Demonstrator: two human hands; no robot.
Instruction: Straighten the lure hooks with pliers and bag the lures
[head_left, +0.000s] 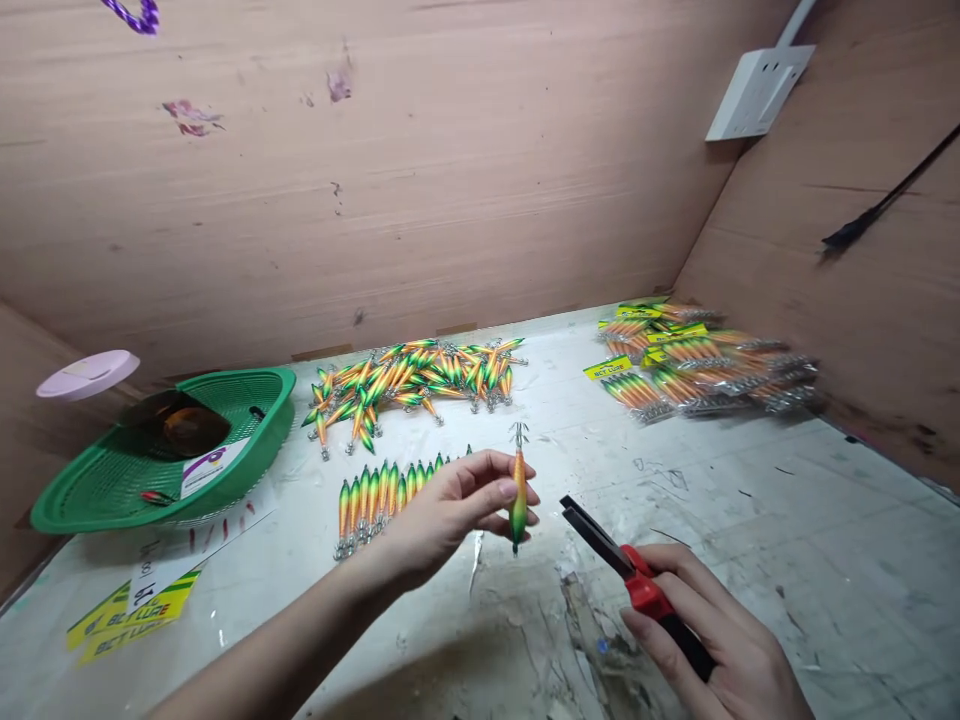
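Observation:
My left hand (450, 505) pinches a single orange, yellow and green squid-jig lure (518, 488) upright, its metal hooks at the top. My right hand (712, 640) is wrapped round the red and black handles of a pair of pliers (634, 575), whose dark jaws point up-left toward the lure, a short gap apart from it. Just left of my left hand lies a neat row of the same lures (379, 495) on the white table (787, 540). A loose pile of lures (416, 380) lies farther back.
Packaged lures with yellow labels (690, 365) are heaped at the back right. A green basket (172, 445) with a label and dark items stands at the left, yellow header cards (131, 615) in front of it. Wooden walls enclose the table; a white socket (757, 90) hangs upper right.

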